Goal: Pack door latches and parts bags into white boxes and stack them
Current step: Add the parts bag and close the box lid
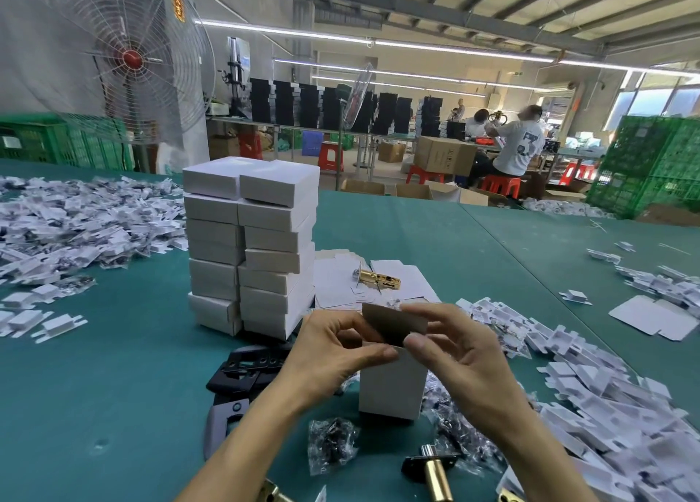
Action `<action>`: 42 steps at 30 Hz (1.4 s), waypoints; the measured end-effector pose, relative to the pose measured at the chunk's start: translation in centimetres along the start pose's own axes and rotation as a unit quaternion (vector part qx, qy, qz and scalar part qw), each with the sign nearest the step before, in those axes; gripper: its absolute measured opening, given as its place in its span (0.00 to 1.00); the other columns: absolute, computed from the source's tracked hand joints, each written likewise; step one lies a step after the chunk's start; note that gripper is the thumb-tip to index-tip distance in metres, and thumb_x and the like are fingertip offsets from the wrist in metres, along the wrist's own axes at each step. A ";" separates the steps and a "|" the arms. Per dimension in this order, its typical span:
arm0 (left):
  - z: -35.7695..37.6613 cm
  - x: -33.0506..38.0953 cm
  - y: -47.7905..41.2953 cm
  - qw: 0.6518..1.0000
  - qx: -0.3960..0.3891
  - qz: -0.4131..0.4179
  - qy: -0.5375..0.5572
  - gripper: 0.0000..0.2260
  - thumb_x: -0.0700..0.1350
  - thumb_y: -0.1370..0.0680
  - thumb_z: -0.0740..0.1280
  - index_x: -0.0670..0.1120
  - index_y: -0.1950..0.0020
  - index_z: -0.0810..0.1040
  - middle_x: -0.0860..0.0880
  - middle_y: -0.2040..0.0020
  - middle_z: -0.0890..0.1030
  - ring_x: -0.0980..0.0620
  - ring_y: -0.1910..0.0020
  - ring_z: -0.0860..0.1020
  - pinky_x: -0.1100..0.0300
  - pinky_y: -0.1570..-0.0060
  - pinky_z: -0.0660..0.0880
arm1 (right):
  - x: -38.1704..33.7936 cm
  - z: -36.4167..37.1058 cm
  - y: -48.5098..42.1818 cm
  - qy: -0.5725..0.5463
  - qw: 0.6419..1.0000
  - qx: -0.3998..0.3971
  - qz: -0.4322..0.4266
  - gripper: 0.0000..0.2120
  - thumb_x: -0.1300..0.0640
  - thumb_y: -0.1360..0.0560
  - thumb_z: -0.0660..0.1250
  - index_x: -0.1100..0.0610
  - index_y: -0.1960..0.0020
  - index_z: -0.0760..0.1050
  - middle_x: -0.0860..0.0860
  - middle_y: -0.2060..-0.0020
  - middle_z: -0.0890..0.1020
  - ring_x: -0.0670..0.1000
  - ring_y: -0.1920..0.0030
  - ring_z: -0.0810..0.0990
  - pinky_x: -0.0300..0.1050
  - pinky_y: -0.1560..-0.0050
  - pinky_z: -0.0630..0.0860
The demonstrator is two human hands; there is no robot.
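Over the table [113, 388] a white box [392, 388] is upright, near the stack [253, 247] of closed boxes. The left hand [333, 353] and the right hand [466, 353] both pinch its open top flap [394, 323]. A brass latch [377, 278] lies behind, on flat cartons [337, 278].

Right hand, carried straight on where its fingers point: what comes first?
The right hand is pinching the white box's open flap; beyond that, probably the left hand.

White box [390, 384] stands upright, top flap open, beside stacked boxes [252, 247].
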State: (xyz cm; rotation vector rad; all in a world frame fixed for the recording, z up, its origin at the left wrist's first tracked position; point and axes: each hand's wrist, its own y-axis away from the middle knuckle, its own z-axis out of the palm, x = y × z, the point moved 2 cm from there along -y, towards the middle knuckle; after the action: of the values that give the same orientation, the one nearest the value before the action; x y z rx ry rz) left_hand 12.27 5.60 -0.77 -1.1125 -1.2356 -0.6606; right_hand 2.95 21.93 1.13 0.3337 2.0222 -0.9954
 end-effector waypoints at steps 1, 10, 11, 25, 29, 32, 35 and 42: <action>0.0 0.1 0.0 1.000 -0.001 0.005 0.002 0.12 0.42 0.35 0.79 0.37 0.56 0.85 0.43 0.54 0.87 0.45 0.50 0.86 0.51 0.48 0.83 | -0.2 0.0 0.0 -0.015 1.000 0.008 0.003 0.10 0.43 0.25 0.71 0.41 0.44 0.81 0.43 0.49 0.84 0.47 0.45 0.83 0.40 0.47 0.79; 0.0 -0.2 -0.4 0.998 0.053 0.031 -0.015 0.07 0.31 0.35 0.80 0.33 0.61 0.84 0.47 0.50 0.83 0.51 0.48 0.83 0.59 0.52 0.81 | -0.8 -0.2 0.0 -0.034 0.999 0.007 0.034 0.08 0.51 0.30 0.72 0.51 0.54 0.86 0.45 0.55 0.86 0.45 0.49 0.83 0.40 0.50 0.80; -0.1 -0.3 -0.4 0.998 0.049 0.023 -0.006 0.07 0.30 0.35 0.79 0.32 0.61 0.84 0.46 0.50 0.84 0.51 0.48 0.83 0.59 0.53 0.81 | -0.8 -0.3 0.0 -0.035 0.999 0.008 0.035 0.08 0.51 0.30 0.72 0.52 0.54 0.86 0.46 0.55 0.87 0.45 0.50 0.84 0.38 0.51 0.80; -0.8 0.3 -0.1 0.999 0.031 0.021 0.005 0.14 0.38 0.36 0.83 0.44 0.67 0.78 0.46 0.51 0.87 0.47 0.49 0.85 0.44 0.50 0.83 | -0.3 -0.6 0.0 0.029 0.998 0.034 0.044 0.10 0.62 0.28 0.75 0.48 0.53 0.84 0.42 0.56 0.86 0.43 0.52 0.84 0.36 0.53 0.80; -0.8 0.4 -0.2 0.996 0.079 0.050 -0.006 0.18 0.40 0.36 0.82 0.43 0.63 0.72 0.45 0.53 0.87 0.47 0.53 0.86 0.51 0.54 0.83 | -0.4 -0.4 0.0 0.042 0.998 0.031 0.043 0.11 0.64 0.28 0.74 0.48 0.54 0.84 0.40 0.56 0.86 0.43 0.52 0.84 0.38 0.52 0.81; -0.8 0.4 -0.4 0.996 0.066 0.066 0.001 0.14 0.38 0.34 0.81 0.44 0.57 0.77 0.45 0.53 0.86 0.47 0.52 0.85 0.54 0.54 0.83 | -0.4 -0.4 0.0 0.037 0.998 0.034 0.041 0.12 0.66 0.27 0.73 0.48 0.54 0.84 0.41 0.55 0.86 0.44 0.52 0.84 0.37 0.51 0.80; -0.8 0.4 -0.2 0.997 0.043 0.065 0.007 0.08 0.39 0.32 0.79 0.46 0.55 0.84 0.46 0.52 0.86 0.48 0.49 0.84 0.57 0.54 0.81 | -0.4 -0.4 -0.1 0.031 0.999 0.024 0.035 0.14 0.67 0.26 0.72 0.48 0.52 0.84 0.40 0.55 0.86 0.43 0.51 0.84 0.35 0.49 0.79; -0.5 0.2 -0.4 0.997 0.054 0.045 -0.011 0.08 0.35 0.28 0.76 0.47 0.54 0.86 0.50 0.53 0.87 0.51 0.48 0.84 0.54 0.48 0.81 | 0.4 -0.8 -0.2 -0.012 0.999 0.012 0.047 0.14 0.69 0.25 0.69 0.51 0.49 0.84 0.43 0.52 0.86 0.43 0.47 0.84 0.35 0.46 0.78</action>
State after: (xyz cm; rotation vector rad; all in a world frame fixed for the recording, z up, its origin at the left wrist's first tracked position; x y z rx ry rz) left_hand 12.16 5.06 -0.44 -1.0811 -1.2183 -0.5093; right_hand 2.15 22.34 1.17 0.4240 1.9558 -0.9606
